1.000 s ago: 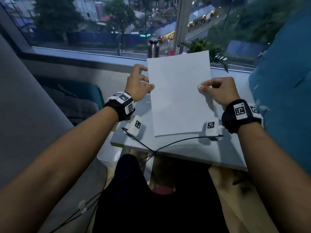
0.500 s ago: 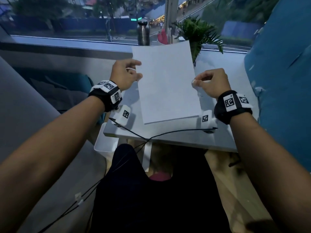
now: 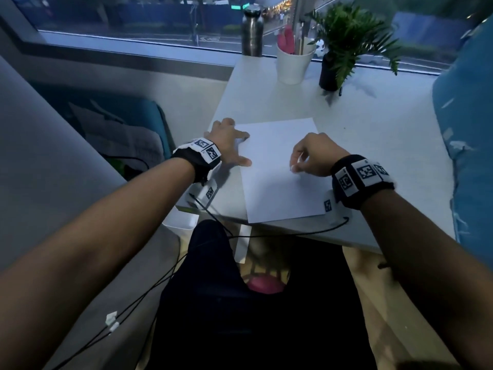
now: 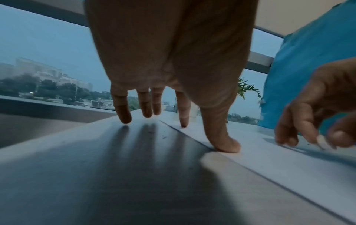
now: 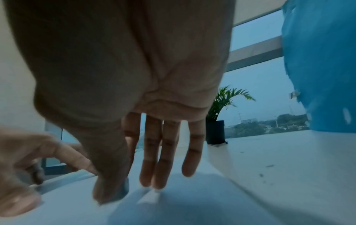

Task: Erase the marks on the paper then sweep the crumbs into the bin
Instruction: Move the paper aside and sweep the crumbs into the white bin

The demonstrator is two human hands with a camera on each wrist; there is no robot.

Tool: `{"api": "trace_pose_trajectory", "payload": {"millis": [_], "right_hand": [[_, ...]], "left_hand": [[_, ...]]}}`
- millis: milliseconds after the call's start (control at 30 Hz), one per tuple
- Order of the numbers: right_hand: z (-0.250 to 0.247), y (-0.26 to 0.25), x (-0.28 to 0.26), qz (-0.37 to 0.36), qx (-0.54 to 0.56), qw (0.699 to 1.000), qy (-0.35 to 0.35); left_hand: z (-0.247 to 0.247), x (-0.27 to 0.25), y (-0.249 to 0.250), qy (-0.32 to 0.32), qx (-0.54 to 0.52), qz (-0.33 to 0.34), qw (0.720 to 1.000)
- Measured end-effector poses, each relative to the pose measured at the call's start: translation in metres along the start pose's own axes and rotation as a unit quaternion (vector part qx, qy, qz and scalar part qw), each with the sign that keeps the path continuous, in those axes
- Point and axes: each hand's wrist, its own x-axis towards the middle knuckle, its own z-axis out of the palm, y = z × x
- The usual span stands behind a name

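A white sheet of paper (image 3: 277,182) lies flat on the white table (image 3: 386,156), close to the front edge. My left hand (image 3: 236,148) rests open at the sheet's left edge, fingers spread. Its thumb (image 4: 225,144) and forefinger press on the paper (image 4: 279,164); the other fingers touch the bare table. My right hand (image 3: 296,166) hovers over the sheet's right half and pinches a small white eraser (image 3: 294,169) between thumb and forefinger. A few dark crumbs (image 5: 269,166) lie on the table right of the paper. I can make out no marks on the sheet.
A steel bottle (image 3: 252,30), a white cup (image 3: 293,62) and a potted plant (image 3: 344,44) stand at the back by the window. Blue cloth (image 3: 469,142) borders the table on the right. A white bin (image 3: 181,221) sits below the table's left front corner. Cables hang at the front edge.
The paper, held up in both hands before, now lies flat on the table. My left hand has let go and presses its edge. The right hand has let go and moved over the sheet.
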Motion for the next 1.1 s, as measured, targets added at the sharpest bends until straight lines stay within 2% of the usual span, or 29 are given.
{"api": "trace_pose_trajectory", "payload": {"millis": [100,167,233,367,500,567,667,800,933,1033,1100], "right_hand": [[0.004,-0.02,0.025,-0.023,0.062,0.996,0.064],[0.013,-0.039,0.045,-0.038,0.083,0.994,0.067],[0.021,-0.054,0.066,-0.039,0.1,0.992,0.063],[0.029,-0.061,0.094,0.002,0.111,0.99,0.089],[0.031,-0.06,0.089,-0.064,0.031,0.997,0.024],[0.025,-0.058,0.094,-0.034,0.048,0.998,0.013],[0.024,-0.057,0.102,0.014,0.074,0.996,0.046],[0.029,-0.062,0.095,-0.012,0.042,0.999,0.004],[0.023,-0.062,0.1,0.022,0.081,0.995,0.059],[0.03,-0.055,0.083,-0.015,0.053,0.998,0.013],[0.026,-0.035,0.068,0.0,0.037,0.999,0.03]], "left_hand": [[0.003,0.006,-0.003,-0.028,0.098,0.045,0.994],[0.004,0.009,-0.005,-0.043,0.124,0.072,0.989],[0.001,0.009,-0.006,-0.059,0.13,0.079,0.987],[-0.001,0.006,-0.008,-0.067,0.104,0.075,0.989],[0.004,0.01,-0.011,-0.066,0.096,0.073,0.991],[0.003,0.009,-0.01,-0.066,0.1,0.066,0.991],[0.002,0.009,-0.007,-0.073,0.098,0.057,0.991],[0.003,0.01,-0.009,-0.074,0.093,0.059,0.991],[0.0,0.01,-0.006,-0.086,0.1,0.052,0.99],[0.002,0.011,-0.007,-0.083,0.1,0.05,0.99],[0.002,0.012,-0.006,-0.087,0.104,0.049,0.99]]}}
